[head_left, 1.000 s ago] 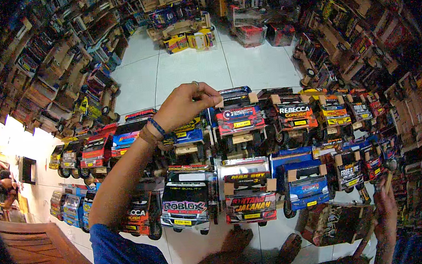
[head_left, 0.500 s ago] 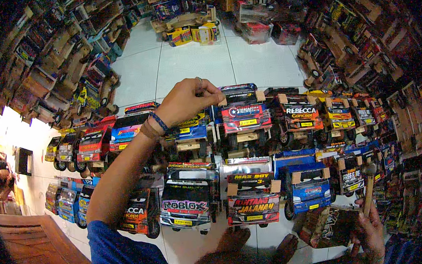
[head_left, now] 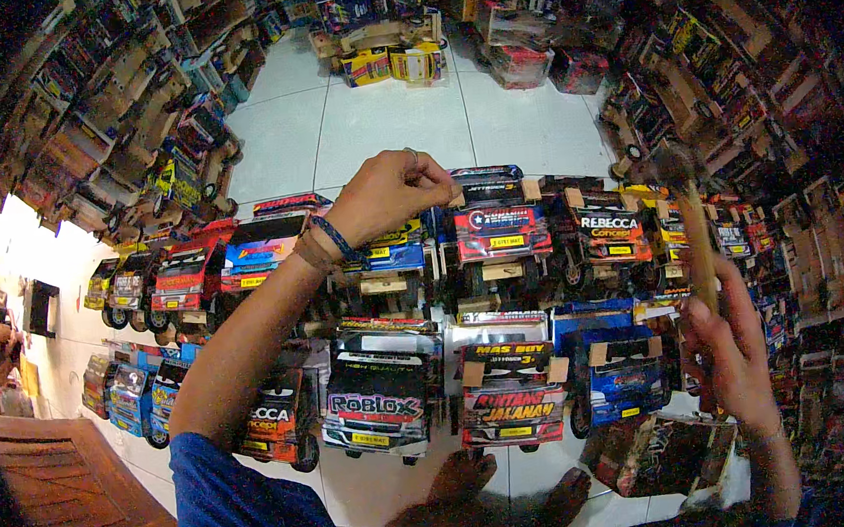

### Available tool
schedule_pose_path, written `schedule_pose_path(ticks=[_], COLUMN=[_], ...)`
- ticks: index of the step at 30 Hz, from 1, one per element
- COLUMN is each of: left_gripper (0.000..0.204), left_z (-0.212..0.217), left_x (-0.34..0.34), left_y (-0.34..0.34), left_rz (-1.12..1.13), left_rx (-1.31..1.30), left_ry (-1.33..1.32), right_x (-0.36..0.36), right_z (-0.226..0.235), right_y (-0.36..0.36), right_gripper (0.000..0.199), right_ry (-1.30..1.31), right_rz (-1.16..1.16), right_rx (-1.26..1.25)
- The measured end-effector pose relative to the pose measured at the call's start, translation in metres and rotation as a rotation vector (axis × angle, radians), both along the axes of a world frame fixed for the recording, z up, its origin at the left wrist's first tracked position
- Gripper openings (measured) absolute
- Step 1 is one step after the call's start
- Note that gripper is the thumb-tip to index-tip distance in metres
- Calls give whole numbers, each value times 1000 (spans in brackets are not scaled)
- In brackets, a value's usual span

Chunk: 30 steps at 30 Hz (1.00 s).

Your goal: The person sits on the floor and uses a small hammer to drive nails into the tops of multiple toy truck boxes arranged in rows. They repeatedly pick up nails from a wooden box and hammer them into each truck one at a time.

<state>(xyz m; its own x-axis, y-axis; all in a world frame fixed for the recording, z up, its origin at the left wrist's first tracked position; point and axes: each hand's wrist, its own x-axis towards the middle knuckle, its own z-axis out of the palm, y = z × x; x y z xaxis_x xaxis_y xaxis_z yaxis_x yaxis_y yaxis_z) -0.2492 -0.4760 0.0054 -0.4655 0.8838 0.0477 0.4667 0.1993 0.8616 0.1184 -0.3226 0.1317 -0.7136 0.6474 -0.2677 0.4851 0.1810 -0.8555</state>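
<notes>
My left hand (head_left: 386, 198) reaches to a red and dark-blue toy truck (head_left: 502, 224) in the far row. Its thumb and fingers are pinched together at a small wooden block (head_left: 457, 200) on the truck's upper left corner; whatever sits in the pinch is too small to make out. A matching block (head_left: 532, 190) sits on the opposite corner. At the right, my right hand (head_left: 734, 362) is closed around the wooden handle of a hammer (head_left: 698, 244). The hammer stands upright, its dark head blurred above the far row of trucks.
Nearer me is a second row of toy trucks, among them a black and white one (head_left: 374, 398) and a blue one (head_left: 623, 376). A dark patterned box (head_left: 665, 455) lies by my foot. Stacked toy trucks line both sides; a brown wooden panel (head_left: 71, 495) is at lower left.
My right hand has lifted the hammer up and away from the patterned box, toward the far row. My left hand stays pinched at the same truck corner. The view has shifted slightly.
</notes>
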Motion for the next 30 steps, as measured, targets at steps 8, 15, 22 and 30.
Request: schedule_pose_path(ticks=[8, 15, 22, 30], left_gripper=[32, 26, 28, 26], left_z=[0, 3, 8, 9], left_x=[2, 3, 4, 5], left_y=[-1, -1, -3, -3], left_rz=[15, 17, 3, 29], left_rx=[-4, -44, -29, -76], left_ry=[1, -44, -8, 30], right_x=[-60, -85, -93, -98], right_z=[-26, -35, -44, -49], right_y=[7, 8, 7, 8], right_gripper=[47, 51, 56, 59], right_ry=[4, 118, 73, -226], right_rz=[445, 572, 641, 686], right_rx=[399, 525, 494, 716])
